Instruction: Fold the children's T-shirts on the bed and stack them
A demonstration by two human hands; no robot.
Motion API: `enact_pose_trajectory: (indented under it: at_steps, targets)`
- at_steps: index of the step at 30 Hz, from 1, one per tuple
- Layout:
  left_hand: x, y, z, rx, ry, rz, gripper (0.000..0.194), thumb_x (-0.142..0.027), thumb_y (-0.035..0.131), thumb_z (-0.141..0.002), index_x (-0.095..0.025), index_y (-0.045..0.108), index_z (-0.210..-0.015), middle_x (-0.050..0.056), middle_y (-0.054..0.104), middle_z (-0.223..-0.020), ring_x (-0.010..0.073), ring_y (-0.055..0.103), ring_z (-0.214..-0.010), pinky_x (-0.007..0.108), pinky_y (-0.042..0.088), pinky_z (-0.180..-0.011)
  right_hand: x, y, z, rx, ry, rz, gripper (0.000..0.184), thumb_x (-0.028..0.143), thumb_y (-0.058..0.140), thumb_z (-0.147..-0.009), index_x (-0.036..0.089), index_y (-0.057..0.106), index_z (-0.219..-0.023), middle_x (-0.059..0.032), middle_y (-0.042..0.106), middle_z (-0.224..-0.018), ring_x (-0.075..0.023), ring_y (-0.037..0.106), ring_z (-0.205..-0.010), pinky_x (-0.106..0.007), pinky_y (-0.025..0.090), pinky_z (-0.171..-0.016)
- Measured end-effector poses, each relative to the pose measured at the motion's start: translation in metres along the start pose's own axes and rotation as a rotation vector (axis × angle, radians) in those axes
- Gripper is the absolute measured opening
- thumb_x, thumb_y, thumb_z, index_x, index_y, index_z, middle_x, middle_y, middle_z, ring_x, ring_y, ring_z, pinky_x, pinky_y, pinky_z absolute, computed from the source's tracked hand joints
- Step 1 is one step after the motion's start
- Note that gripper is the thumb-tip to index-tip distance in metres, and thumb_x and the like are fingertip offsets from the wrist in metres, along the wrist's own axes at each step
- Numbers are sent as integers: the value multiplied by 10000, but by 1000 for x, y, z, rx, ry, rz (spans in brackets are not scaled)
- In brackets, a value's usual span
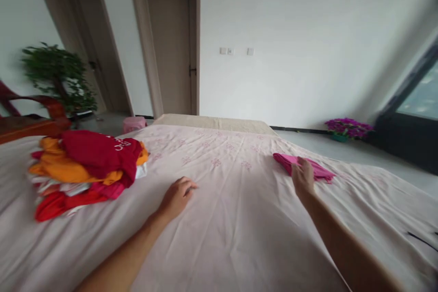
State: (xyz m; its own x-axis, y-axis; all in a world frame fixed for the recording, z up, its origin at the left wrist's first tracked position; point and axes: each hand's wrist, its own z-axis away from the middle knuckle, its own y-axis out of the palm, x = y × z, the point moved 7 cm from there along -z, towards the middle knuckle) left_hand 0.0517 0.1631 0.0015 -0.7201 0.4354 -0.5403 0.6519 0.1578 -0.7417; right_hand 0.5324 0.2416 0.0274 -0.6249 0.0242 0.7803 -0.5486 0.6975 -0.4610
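On the right side of the sheet lies a folded pink garment, flat and compact. My right hand is on its near edge, fingers closed over the cloth and partly hiding it; the fingers are slightly blurred. My left hand rests low over the pale sheet near the middle, with nothing in it, its fingers loosely bent and a gap at the thumb. To its left is a loose heap of clothes: a dark red shirt with white lettering on top, an orange garment and a bright red one beneath.
A pink stool stands beyond the sheet at the left. Further left are a wooden chair and a leafy potted plant. Purple flowers sit on the floor at the back right. A dark thin cord lies at the right edge.
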Motion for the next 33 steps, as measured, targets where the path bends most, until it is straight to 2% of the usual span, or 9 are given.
enact_pose_trajectory:
  at_steps: [2,3,4,6,10,15,21,27,33]
  targets:
    - [-4,-2,1,-6,0,-46,319,-81,464,-828,-240,686,-992,38,681,-1053,170,627,-1035,321,495,-964,-4,10,-3,52,-135,318,600,404,433,-892,199,430,-1456,-182,438,-1478,-355,326,-1412,-565,252,-1139]
    - [-5,-3,2,-6,-1,-79,328,-72,471,-823,-239,680,-1013,40,676,-1067,173,622,-1050,322,490,-972,-13,20,-3,157,-148,416,608,428,406,-910,221,403,-1481,-167,411,-1510,-340,276,-1447,-559,208,-1160]
    - [-6,-3,2,-8,-2,-115,337,-69,479,-823,-238,672,-1041,44,670,-1087,176,616,-1068,326,484,-982,-22,32,-2,283,-162,490,613,449,390,-919,244,387,-1497,-147,389,-1534,-318,256,-1464,-535,197,-1170]
    - [-8,-2,4,-16,-3,-189,354,-82,490,-836,-231,649,-1115,57,654,-1134,185,602,-1101,334,468,-1003,-37,43,3,375,-182,611,632,475,350,-934,248,351,-1524,-129,307,-1587,-303,175,-1497,-527,170,-1178]
    - [-9,1,6,-25,-14,-333,358,-154,474,-895,-196,601,-1227,97,624,-1210,208,569,-1158,360,428,-1046,-40,45,21,377,-146,748,675,519,277,-957,192,311,-1547,-169,118,-1640,-349,53,-1513,-581,161,-1150]
    - [-3,10,8,65,-90,-498,427,-242,425,-943,-209,535,-1354,112,554,-1369,231,511,-1262,393,365,-1097,-22,39,65,446,-80,809,699,580,227,-964,180,351,-1523,-221,136,-1621,-392,139,-1492,-577,157,-1142]
    - [1,14,19,155,-121,-505,517,-351,379,-973,-211,439,-1467,127,376,-1568,280,315,-1456,487,245,-1177,-4,32,112,516,-144,835,676,556,205,-981,211,290,-1556,-161,197,-1626,-346,148,-1499,-553,136,-1159]
    - [5,0,48,248,-98,-547,567,-454,346,-985,-246,380,-1512,126,290,-1614,280,236,-1497,507,189,-1198,2,25,125,489,-210,838,633,530,225,-992,222,346,-1532,-134,270,-1606,-310,216,-1482,-533,173,-1153]
    - [9,-15,67,221,-124,-566,567,-461,354,-986,-257,378,-1514,119,302,-1610,274,239,-1496,501,198,-1197,8,20,127,432,-274,833,578,492,248,-997,224,429,-1477,-129,369,-1557,-300,300,-1444,-503,210,-1138]
